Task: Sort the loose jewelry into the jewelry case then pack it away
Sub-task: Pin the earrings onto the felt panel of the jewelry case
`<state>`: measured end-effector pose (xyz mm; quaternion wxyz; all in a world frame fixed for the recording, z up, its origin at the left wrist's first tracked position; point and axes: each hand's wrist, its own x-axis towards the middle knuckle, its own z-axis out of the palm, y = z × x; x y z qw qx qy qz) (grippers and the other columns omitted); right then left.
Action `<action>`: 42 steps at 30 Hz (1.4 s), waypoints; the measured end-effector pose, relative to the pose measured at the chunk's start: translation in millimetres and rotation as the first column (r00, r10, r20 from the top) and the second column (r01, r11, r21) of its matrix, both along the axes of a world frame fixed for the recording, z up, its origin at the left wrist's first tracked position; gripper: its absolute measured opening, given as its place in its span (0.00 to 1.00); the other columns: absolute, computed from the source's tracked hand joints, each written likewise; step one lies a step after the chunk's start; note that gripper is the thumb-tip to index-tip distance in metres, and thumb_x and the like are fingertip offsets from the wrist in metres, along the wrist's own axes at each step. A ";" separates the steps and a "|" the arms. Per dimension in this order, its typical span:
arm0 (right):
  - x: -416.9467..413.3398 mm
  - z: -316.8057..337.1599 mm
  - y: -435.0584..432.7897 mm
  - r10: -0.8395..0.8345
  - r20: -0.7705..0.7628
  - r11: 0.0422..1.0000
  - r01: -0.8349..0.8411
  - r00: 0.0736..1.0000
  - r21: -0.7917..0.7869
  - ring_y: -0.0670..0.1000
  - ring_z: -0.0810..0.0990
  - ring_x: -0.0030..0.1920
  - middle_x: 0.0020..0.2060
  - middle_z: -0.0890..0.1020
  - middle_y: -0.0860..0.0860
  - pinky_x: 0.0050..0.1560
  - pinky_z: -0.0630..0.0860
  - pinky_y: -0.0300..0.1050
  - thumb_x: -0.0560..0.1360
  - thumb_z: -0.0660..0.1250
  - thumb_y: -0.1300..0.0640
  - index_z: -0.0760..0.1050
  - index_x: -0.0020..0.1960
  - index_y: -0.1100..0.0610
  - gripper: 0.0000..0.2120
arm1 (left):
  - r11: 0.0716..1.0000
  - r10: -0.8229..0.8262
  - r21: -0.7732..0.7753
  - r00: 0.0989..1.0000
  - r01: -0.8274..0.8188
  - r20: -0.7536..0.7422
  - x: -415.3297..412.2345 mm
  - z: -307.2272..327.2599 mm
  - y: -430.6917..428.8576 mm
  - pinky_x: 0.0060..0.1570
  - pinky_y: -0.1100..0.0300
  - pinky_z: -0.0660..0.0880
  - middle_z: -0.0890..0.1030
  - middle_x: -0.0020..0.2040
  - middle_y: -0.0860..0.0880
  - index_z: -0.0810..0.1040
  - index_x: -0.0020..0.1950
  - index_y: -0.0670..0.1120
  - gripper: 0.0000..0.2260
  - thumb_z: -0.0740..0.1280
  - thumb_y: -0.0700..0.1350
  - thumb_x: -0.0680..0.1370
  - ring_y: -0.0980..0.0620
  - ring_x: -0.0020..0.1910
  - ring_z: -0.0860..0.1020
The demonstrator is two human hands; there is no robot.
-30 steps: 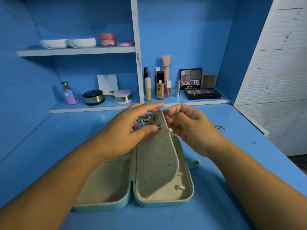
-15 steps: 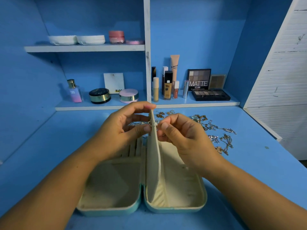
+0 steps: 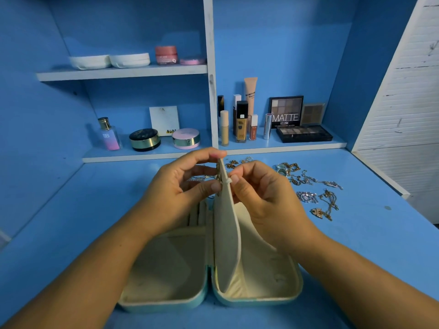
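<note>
Against a second ago, the earring panel (image 3: 226,233) is no longer leaning right with its holed face showing; it is now standing upright and edge-on between the two halves of the jewelry case (image 3: 166,302). It is sitting much as it did half a second ago. The loose jewelry (image 3: 308,184), mostly hidden a second ago, is now lying in plain sight on the blue desk (image 3: 71,210), behind and to the right of the hands, apart from the case.

The left hand (image 3: 175,193) is gripping the panel's top from the left, with a finger curling over the tip and the thumb pressing lower down. The right hand (image 3: 266,198) is pinching a small pale piece (image 3: 228,181) against the panel's right face; what that piece is cannot be told. A few gold earrings (image 3: 217,170) are showing on the panel's left face, near the top.

The case is lying open and flat near the desk's front edge. Its left half is showing ring rolls (image 3: 198,216) at the far end and cream lining nearer the person. Its right half is showing cream lining too, partly covered by the right hand.

On the lower shelf behind, a perfume bottle (image 3: 108,135), a foundation bottle (image 3: 241,122) and a "MATTE" eyeshadow palette (image 3: 286,111) are standing.
</note>
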<state>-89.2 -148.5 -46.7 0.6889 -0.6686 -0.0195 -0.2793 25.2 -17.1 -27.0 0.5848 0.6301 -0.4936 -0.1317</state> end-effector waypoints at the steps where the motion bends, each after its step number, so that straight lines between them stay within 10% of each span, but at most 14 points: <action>1: -0.4 0.1 0.3 -0.011 0.004 1.000 0.011 1.000 -0.015 0.43 0.79 0.35 0.33 0.81 0.46 0.40 0.75 0.35 0.77 0.63 0.64 0.75 0.46 0.62 0.03 | 1.000 0.000 -0.007 1.000 0.000 -0.007 -0.3 0.4 -0.1 0.52 0.63 0.78 0.82 0.56 0.58 0.79 0.55 0.66 0.17 0.73 0.49 0.69 0.56 0.57 0.80; 9: 1.2 -1.4 -0.3 -0.153 0.010 0.951 0.150 0.988 -0.269 0.46 0.79 0.37 0.36 0.81 0.45 0.41 0.77 0.44 0.77 0.66 0.58 0.77 0.46 0.54 0.02 | 1.000 0.019 0.001 0.998 -0.019 -0.062 -0.9 2.8 -2.6 0.49 0.64 0.78 0.83 0.55 0.56 0.81 0.53 0.66 0.18 0.73 0.50 0.66 0.56 0.56 0.81; 30: -3.1 5.5 -5.1 -0.172 -0.041 0.964 0.160 0.984 -0.212 0.60 0.80 0.38 0.38 0.82 0.56 0.41 0.79 0.57 0.77 0.65 0.61 0.75 0.46 0.58 0.02 | 0.999 0.046 0.011 0.999 -0.046 0.009 -4.6 0.2 -5.8 0.51 0.65 0.78 0.83 0.56 0.56 0.79 0.58 0.63 0.20 0.72 0.45 0.69 0.57 0.56 0.80; 35: -9.4 20.5 -25.2 -0.030 -0.142 0.990 0.049 0.989 0.133 0.51 0.80 0.33 0.40 0.80 0.56 0.34 0.76 0.40 0.76 0.64 0.56 0.73 0.54 0.59 0.09 | 0.979 0.056 0.181 0.975 -0.096 0.214 -3.6 -3.4 0.6 0.62 0.61 0.72 0.78 0.64 0.61 0.70 0.68 0.65 0.22 0.69 0.55 0.75 0.62 0.64 0.74; 42: -18.8 20.8 -54.9 -0.105 -0.398 0.973 0.011 0.911 -0.232 0.48 0.82 0.40 0.41 0.83 0.51 0.44 0.78 0.36 0.75 0.68 0.59 0.77 0.60 0.56 0.14 | 0.704 -0.118 0.631 0.822 -0.327 0.557 -17.9 -2.2 7.3 0.71 0.56 0.43 0.45 0.76 0.66 0.42 0.77 0.65 0.38 0.53 0.73 0.71 0.67 0.73 0.43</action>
